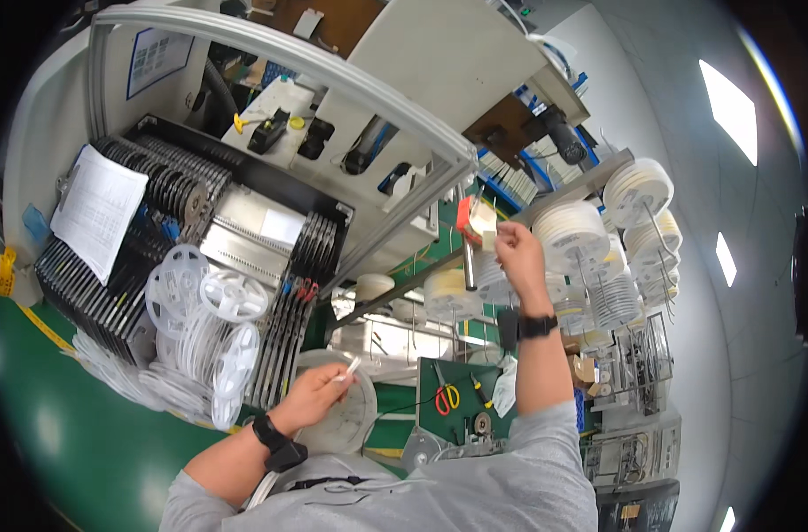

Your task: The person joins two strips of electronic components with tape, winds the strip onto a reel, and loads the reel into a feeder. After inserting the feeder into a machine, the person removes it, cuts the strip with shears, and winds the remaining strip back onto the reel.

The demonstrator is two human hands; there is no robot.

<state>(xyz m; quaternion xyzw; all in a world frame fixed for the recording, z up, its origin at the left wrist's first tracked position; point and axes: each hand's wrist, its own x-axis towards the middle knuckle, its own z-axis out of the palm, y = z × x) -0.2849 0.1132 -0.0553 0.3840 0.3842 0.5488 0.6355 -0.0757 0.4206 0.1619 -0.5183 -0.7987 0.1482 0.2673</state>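
My left hand point(313, 397) is closed on a short white strip point(353, 365), which sticks out past the thumb and fingers. My right hand point(521, 259) is raised to the far right, thumb and fingers pinched at the edge of a pale paper slip point(487, 241). The slip lies against a red-orange holder point(464, 213) fixed near the metal rail. Part of the slip is hidden by the fingers. Just right of that hand, a stack of white reels point(571, 232) hangs on a rod.
Clear plastic reels point(233, 294) lean in a heap at left, beside feeder racks point(89, 293) with a clipboard point(100, 208) on top. Scissors point(446, 390) and a yellow-black hand tool point(481, 390) lie on a green mat point(429, 372). An aluminium frame point(289, 49) crosses overhead.
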